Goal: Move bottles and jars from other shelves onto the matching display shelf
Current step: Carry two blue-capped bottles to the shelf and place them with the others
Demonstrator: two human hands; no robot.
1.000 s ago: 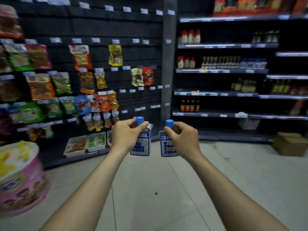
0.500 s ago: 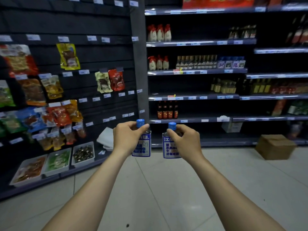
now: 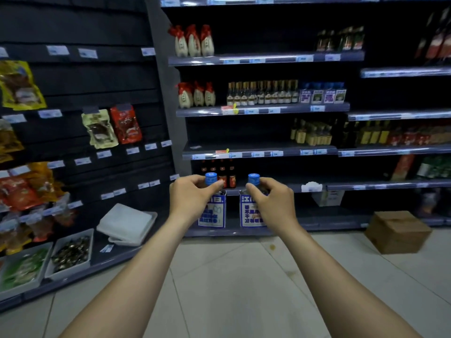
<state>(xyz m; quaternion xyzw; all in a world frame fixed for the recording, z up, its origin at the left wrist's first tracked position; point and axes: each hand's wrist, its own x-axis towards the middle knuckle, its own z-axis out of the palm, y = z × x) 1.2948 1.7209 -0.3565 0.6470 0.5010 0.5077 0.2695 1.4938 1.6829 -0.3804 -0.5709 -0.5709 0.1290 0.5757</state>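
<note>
My left hand [image 3: 192, 197] grips a small clear bottle [image 3: 213, 213] with a blue cap and a blue-and-white label, fingers curled round its neck. My right hand [image 3: 273, 202] holds a second bottle of the same kind [image 3: 249, 213] the same way. Both bottles are upright, side by side at chest height in front of the drinks shelving. On the second shelf [image 3: 263, 110] a row of matching blue-labelled bottles [image 3: 323, 93] stands at the right end, beside several gold-capped bottles [image 3: 262, 93].
A snack wall with hanging packets [image 3: 112, 126] runs along the left, with trays [image 3: 70, 252] and a white lidded box [image 3: 127, 224] at its base. A cardboard box [image 3: 396, 231] sits on the floor at right. Dark bottles [image 3: 227, 173] stand on the lower shelf behind my hands.
I have come closer to the drinks shelving and turned right; the snack wall has slid left. Both hands keep the same hold on their bottles.
</note>
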